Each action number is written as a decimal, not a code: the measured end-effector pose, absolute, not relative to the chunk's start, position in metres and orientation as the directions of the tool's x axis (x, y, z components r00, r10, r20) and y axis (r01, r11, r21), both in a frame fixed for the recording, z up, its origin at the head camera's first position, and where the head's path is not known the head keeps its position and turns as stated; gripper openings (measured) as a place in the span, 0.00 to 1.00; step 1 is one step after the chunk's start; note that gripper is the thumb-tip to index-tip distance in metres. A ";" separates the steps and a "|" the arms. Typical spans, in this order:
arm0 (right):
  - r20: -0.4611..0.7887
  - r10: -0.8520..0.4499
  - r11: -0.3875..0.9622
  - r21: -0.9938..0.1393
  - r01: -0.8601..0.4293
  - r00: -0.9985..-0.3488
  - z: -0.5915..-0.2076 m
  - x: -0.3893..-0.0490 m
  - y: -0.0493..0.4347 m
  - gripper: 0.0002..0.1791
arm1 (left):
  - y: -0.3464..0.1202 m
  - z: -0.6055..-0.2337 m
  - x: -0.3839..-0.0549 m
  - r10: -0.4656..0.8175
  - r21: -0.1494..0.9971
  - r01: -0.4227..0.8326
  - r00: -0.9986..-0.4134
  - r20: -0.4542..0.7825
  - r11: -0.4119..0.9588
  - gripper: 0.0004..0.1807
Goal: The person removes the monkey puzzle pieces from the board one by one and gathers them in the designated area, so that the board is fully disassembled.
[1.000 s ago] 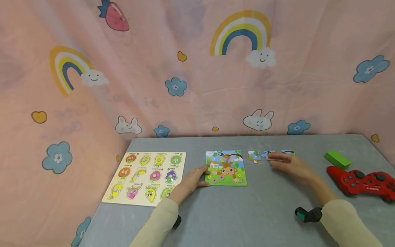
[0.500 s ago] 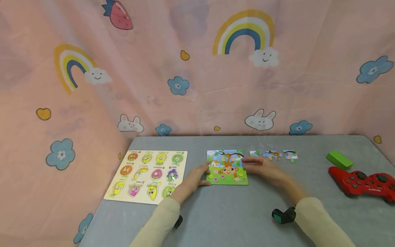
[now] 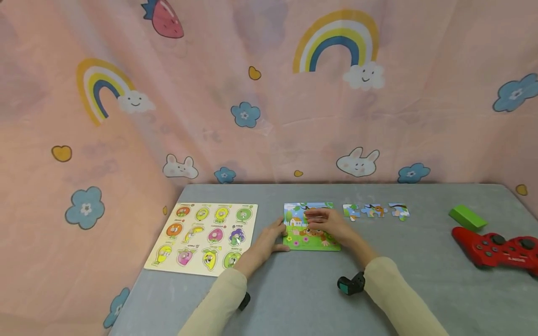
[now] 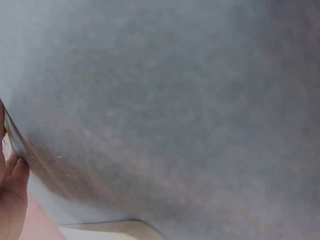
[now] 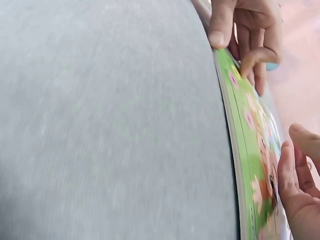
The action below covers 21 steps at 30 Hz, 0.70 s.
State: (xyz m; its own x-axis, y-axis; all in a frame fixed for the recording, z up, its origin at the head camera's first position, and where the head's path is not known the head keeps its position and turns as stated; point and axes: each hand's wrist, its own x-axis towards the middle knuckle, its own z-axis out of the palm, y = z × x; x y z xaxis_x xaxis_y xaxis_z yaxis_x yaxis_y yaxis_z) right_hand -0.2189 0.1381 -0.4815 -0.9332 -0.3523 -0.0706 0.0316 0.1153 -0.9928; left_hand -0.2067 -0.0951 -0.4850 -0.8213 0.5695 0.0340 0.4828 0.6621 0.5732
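Note:
A small jigsaw puzzle with a monkey picture lies on the grey table, its upper right part covered by my right hand in the head view. My left hand grips the puzzle's left side. The right wrist view shows the thumb at the near corner and a bent finger on the picture. Over the puzzle, my right hand hangs with loosely bent fingers and nothing between them. Three jigsaw pieces with blue sky, branch and leaf prints lie in a row to the right of the puzzle.
A cream fruit puzzle board lies on the left, close to my left forearm. At the right are a green block and a red game controller. A pink printed curtain rises behind the grey table.
My right hand has moved left from the loose pieces to over the monkey puzzle, uncovering the three pieces. The left hand has stayed at the puzzle's left side.

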 end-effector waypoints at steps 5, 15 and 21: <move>-0.030 -0.362 0.163 -0.986 -0.031 -0.932 -0.481 -0.222 0.130 0.22 | -0.096 -0.485 -0.207 0.576 0.583 0.492 -0.816 0.049 0.646 0.16; 0.004 -0.326 0.285 -0.953 -0.102 -0.945 -0.481 -0.223 0.120 0.20 | -0.097 -0.486 -0.208 0.578 0.582 0.496 -0.814 0.053 0.644 0.16; 0.034 -0.298 0.303 -0.944 -0.128 -0.954 -0.483 -0.222 0.118 0.20 | -0.097 -0.487 -0.208 0.573 0.589 0.493 -0.817 0.060 0.641 0.16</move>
State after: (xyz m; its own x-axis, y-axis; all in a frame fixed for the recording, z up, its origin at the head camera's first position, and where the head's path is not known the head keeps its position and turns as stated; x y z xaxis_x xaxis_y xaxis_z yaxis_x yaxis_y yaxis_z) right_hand -0.2224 0.1177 -0.4833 -0.9539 -0.2981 0.0341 -0.1283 0.3025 -0.9445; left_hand -0.2080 -0.0970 -0.4873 -0.8172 0.5732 0.0601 0.4928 0.6409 0.5886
